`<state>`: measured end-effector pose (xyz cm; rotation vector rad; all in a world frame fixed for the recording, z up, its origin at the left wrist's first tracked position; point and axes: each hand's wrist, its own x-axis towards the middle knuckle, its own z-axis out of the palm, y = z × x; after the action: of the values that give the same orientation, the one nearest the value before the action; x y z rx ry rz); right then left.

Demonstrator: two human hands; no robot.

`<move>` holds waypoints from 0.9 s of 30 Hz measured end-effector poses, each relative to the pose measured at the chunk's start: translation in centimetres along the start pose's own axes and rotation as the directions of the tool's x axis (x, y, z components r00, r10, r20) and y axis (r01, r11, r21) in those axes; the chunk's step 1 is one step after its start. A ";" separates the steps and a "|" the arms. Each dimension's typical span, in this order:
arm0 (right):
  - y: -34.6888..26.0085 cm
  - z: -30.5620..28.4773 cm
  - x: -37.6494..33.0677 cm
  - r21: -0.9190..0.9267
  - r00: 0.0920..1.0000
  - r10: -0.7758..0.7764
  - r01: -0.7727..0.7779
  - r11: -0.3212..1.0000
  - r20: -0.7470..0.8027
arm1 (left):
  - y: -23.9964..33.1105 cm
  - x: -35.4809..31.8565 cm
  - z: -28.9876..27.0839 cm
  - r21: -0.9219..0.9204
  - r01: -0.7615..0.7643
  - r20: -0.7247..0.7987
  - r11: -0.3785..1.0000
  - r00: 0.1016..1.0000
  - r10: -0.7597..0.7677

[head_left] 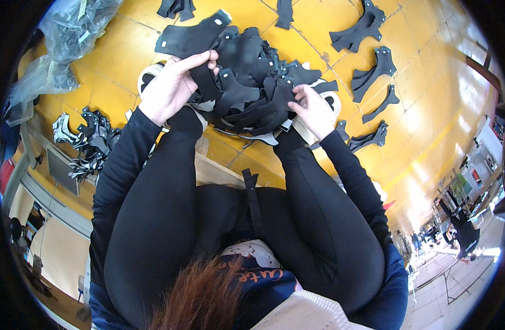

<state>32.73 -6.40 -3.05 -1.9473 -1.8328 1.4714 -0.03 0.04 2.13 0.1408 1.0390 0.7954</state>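
Black flat cut pieces lie heaped in a pile (252,82) on the yellow floor (115,60), between the knees. Left hand (173,85) grips one flat piece (192,36), fingers clenched. Right hand (313,110) pinches the pile's edge. White basket (332,99) beneath mostly hidden.

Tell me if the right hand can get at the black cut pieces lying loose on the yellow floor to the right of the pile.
Probably yes. The right hand rests on the pile, and the loose pieces lie on bare floor just beyond it with nothing between.
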 end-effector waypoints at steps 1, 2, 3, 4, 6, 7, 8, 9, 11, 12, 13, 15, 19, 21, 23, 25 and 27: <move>0.7 0.0 -0.6 -0.006 0.999 0.044 -0.044 0.999 0.005 | -0.1 0.1 0.0 -0.046 0.001 0.078 0.999 0.997 0.002; 1.3 0.2 -1.2 -0.012 0.996 0.087 -0.087 0.996 0.009 | -0.2 0.2 0.0 -0.115 0.055 0.125 0.992 0.991 -0.041; 1.7 0.4 -1.6 0.018 0.997 0.074 -0.074 0.997 -0.030 | -0.1 0.3 0.0 -0.178 0.108 0.172 0.978 0.982 -0.077; 2.1 0.6 -1.9 0.025 0.998 0.063 -0.063 0.998 -0.022 | 0.0 0.3 0.1 -0.238 0.161 0.219 0.958 0.970 -0.109; 2.7 0.7 -2.3 0.038 0.999 0.043 -0.042 0.998 -0.010 | -0.3 0.3 0.4 -0.239 0.188 0.201 0.953 0.969 -0.140; 2.7 0.9 -2.4 0.070 0.998 0.050 -0.047 0.996 -0.034 | -0.3 0.1 0.9 -0.240 0.207 0.183 0.948 0.969 -0.165; 2.8 0.8 -2.5 0.032 0.999 0.040 -0.039 0.999 -0.025 | -0.2 -0.2 1.4 -0.241 0.225 0.165 0.944 0.968 -0.189; 2.6 0.8 -2.5 -0.004 0.999 0.031 -0.031 1.000 -0.015 | 0.0 -0.5 2.0 -0.232 0.238 0.108 0.943 0.970 -0.219; 2.4 0.5 -2.7 0.004 0.996 0.066 -0.066 0.998 0.058 | -0.6 0.0 0.9 -0.266 0.237 0.280 0.934 0.946 -0.161; 1.4 0.0 -2.9 0.044 0.986 0.110 -0.116 0.992 0.124 | -0.8 0.0 0.9 -0.285 0.243 0.363 0.927 0.922 -0.131; 0.9 -0.2 -3.1 0.080 0.970 0.149 -0.167 0.983 0.191 | -0.8 -0.2 1.4 -0.233 0.245 0.267 0.941 0.947 -0.180; 1.4 0.8 -3.5 0.307 0.974 0.150 -0.198 0.931 0.171 | -0.8 -0.3 1.3 -0.113 0.241 0.252 0.964 0.945 -0.207; 0.9 1.0 -3.7 0.426 0.993 0.090 -0.115 0.897 0.077 | -1.3 -0.1 1.4 0.087 0.262 0.230 0.961 0.933 -0.275; 0.8 1.2 -3.5 0.407 0.995 0.051 -0.080 0.910 0.081 | -1.9 0.2 1.3 0.186 0.232 0.255 0.955 0.927 -0.275; 1.1 1.5 -3.0 0.336 0.994 0.014 -0.051 0.941 0.112 | -2.1 0.2 1.5 0.239 0.222 0.214 0.945 0.938 -0.274; 0.3 1.7 -2.8 0.204 0.997 -0.005 -0.012 0.979 0.083 | -2.3 0.1 1.5 0.261 0.209 0.171 0.942 0.951 -0.258; -0.1 1.9 -2.5 0.120 0.998 -0.042 0.035 0.992 0.048 | -2.6 0.0 1.9 0.354 0.139 0.142 0.925 0.970 -0.200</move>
<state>31.89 -9.38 -2.61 -1.8262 -1.7474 1.5935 2.89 -1.40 1.94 0.4063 0.9991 0.4298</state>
